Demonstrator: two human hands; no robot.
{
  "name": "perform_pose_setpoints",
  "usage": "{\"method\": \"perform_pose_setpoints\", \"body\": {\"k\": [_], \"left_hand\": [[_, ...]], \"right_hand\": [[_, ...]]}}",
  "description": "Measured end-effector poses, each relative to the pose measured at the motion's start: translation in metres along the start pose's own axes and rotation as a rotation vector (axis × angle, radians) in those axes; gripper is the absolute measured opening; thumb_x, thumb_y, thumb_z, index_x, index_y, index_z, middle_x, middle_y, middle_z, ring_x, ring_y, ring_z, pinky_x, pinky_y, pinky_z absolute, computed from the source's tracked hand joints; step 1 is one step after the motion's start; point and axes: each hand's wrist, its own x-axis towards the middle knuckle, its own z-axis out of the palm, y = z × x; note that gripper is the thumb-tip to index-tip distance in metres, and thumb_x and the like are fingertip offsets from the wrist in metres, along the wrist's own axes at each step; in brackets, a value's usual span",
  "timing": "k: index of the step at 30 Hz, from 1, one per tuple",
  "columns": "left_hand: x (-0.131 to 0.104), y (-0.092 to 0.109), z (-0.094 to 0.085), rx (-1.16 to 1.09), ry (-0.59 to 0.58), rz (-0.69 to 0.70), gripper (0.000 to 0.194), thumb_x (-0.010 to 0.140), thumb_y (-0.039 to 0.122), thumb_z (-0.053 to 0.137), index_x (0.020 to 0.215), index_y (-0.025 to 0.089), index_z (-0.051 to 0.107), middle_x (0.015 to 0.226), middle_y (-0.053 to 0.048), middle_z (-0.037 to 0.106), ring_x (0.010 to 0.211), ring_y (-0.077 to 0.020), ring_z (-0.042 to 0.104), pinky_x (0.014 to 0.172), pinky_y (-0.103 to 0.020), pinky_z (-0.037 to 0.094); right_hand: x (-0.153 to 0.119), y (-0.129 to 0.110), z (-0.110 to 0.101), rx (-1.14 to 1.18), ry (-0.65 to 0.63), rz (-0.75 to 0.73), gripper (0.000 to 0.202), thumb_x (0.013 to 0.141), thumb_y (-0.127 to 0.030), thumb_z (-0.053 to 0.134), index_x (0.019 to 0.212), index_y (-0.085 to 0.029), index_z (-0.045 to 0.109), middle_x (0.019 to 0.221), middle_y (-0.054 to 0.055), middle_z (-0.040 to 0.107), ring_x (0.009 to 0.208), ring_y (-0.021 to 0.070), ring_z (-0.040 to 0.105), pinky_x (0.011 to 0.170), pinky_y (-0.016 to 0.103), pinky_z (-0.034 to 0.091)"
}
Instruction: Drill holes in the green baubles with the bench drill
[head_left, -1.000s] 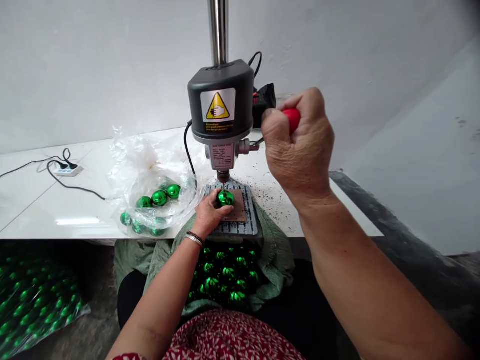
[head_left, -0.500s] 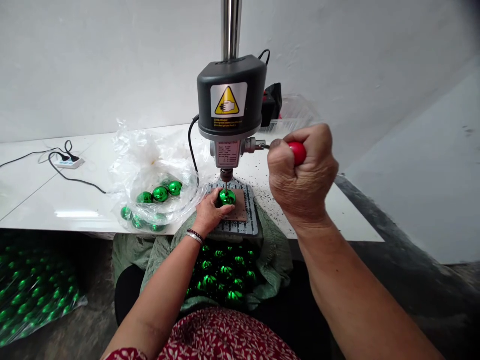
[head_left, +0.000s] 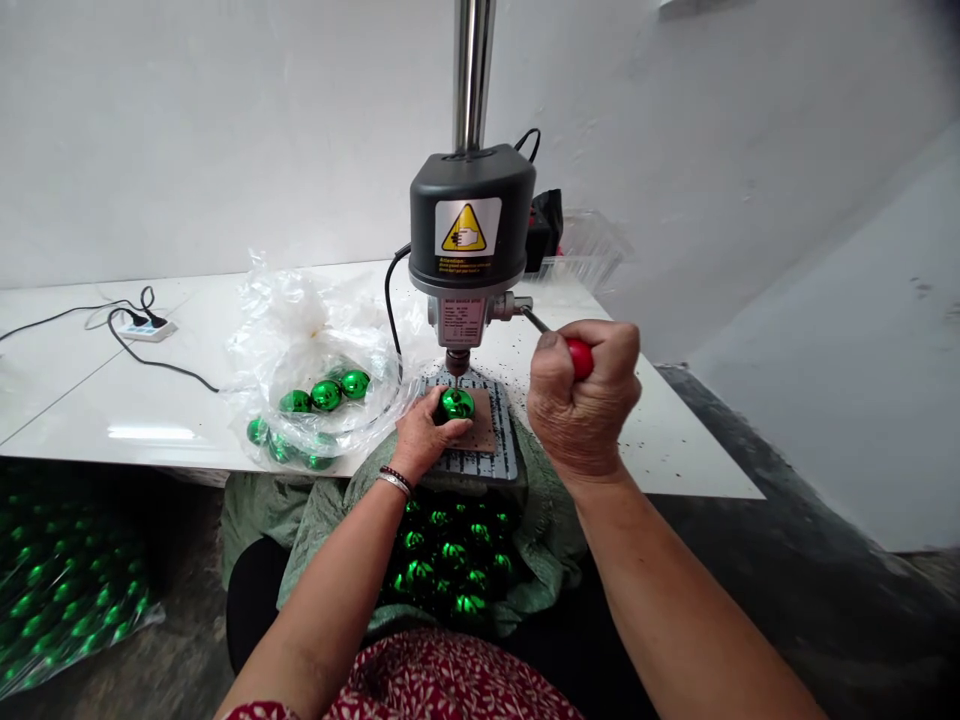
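Observation:
A shiny green ball sits on a brown board on the base of a small bench drill. My left hand grips the ball from its left side, thumb in front and fingers behind. Directly above, the thin drill bit meets the ball's top; whether it has entered the ball I cannot tell. My right hand is closed round the red knob of the drill's feed lever, to the right of the drill head.
A clear plastic bag with several green balls lies left of the drill on the white table. More balls fill a green sack below. A power strip, a clear plastic box and dark chips lie around.
My right hand has pulled the red knob downward, and the lever now slopes down more. My left hand still holds the ball under the bit. The whole view has shifted slightly.

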Motion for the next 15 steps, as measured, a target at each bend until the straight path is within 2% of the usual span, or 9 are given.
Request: {"method": "perform_pose_setpoints", "body": {"k": [8, 10, 12, 15], "left_hand": [[0.000, -0.002, 0.001, -0.084, 0.002, 0.002, 0.052, 0.072, 0.031, 0.075, 0.121, 0.019, 0.062, 0.105, -0.006, 0.069, 0.102, -0.0243, 0.061, 0.095, -0.037, 0.044], [0.000, -0.001, 0.002, -0.085, 0.006, 0.013, 0.050, 0.072, 0.031, 0.075, 0.119, 0.019, 0.063, 0.102, -0.005, 0.069, 0.098, -0.0235, 0.062, 0.093, -0.037, 0.045], [0.000, -0.001, 0.002, -0.105, 0.015, 0.012, 0.046, 0.071, 0.031, 0.075, 0.114, 0.019, 0.064, 0.097, -0.004, 0.069, 0.093, -0.0218, 0.062, 0.089, -0.035, 0.046], [-0.005, 0.001, 0.001, -0.181, 0.040, 0.024, 0.041, 0.071, 0.030, 0.074, 0.109, 0.019, 0.064, 0.090, -0.001, 0.068, 0.086, -0.0185, 0.062, 0.084, -0.031, 0.048]], "right_hand": [[-0.022, 0.006, -0.001, -0.022, 0.012, -0.051, 0.005, 0.085, -0.023, 0.050, 0.084, -0.021, 0.046, 0.070, -0.002, 0.055, 0.057, 0.0076, 0.051, 0.054, 0.023, 0.040], [-0.012, 0.005, 0.001, 0.006, 0.038, -0.047, 0.007, 0.085, -0.026, 0.050, 0.083, -0.020, 0.046, 0.070, -0.001, 0.055, 0.058, 0.0081, 0.051, 0.055, 0.023, 0.041], [0.012, 0.001, 0.005, 0.029, 0.040, -0.024, 0.012, 0.085, -0.031, 0.050, 0.081, -0.020, 0.046, 0.068, -0.001, 0.052, 0.057, 0.0086, 0.048, 0.054, 0.024, 0.038], [0.055, -0.008, 0.014, -0.003, -0.041, 0.084, 0.017, 0.084, -0.032, 0.052, 0.076, -0.020, 0.043, 0.062, -0.003, 0.046, 0.054, 0.0084, 0.039, 0.053, 0.025, 0.032]]}}
